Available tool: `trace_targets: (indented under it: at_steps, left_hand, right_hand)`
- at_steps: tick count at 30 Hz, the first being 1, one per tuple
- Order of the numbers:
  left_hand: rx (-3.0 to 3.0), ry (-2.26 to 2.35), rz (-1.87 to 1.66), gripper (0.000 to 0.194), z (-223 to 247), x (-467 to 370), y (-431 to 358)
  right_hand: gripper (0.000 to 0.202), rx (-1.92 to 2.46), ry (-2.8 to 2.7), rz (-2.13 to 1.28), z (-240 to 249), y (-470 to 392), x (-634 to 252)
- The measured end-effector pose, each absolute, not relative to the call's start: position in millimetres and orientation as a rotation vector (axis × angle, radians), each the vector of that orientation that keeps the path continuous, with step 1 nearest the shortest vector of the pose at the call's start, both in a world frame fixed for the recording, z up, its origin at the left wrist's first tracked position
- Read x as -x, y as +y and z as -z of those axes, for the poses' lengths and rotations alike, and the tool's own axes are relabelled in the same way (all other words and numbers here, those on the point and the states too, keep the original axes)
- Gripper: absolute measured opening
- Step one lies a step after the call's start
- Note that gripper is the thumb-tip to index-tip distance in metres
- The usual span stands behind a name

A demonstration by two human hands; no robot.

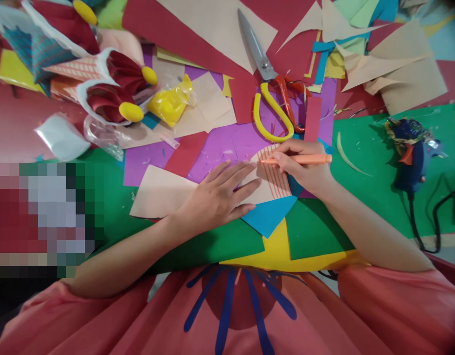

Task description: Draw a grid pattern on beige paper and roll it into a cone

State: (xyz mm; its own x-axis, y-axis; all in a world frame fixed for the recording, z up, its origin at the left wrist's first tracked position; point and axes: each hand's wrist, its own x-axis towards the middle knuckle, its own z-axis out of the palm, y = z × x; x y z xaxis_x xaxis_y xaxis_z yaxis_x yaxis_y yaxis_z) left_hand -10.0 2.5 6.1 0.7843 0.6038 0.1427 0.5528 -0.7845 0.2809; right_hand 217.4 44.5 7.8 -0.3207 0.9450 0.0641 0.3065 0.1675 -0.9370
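A beige paper piece with a curved edge lies flat in front of me, its right end drawn over with several orange stripes. Pressed flat across the middle of it is my left hand, fingers spread. My right hand grips an orange marker, whose tip touches the striped part near its upper left. Under that end, a blue paper piece sticks out toward me. Just beyond my right hand rest scissors with one yellow and one red handle, blades pointing away.
Decorated paper cones with yellow discs stand at the back left, near a yellow plastic packet. Beige scraps cover the back right. A blue glue gun with a black cord lies on green sheet at right.
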Motion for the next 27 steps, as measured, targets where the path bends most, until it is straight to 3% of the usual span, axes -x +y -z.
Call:
trace_targets:
  at_steps: [11, 27]
  left_hand:
    - [-2.748, 0.938, -0.332, 0.042, -4.4, 10.9, 3.2]
    - [-2.718, 0.977, -0.337, 0.042, -8.4, 10.2, 4.1]
  right_hand:
    - [0.023, 1.241, -1.553, -1.203, -12.1, 41.3, -217.1]
    - [0.023, 1.169, -1.828, -1.142, -7.6, 41.6, -218.7]
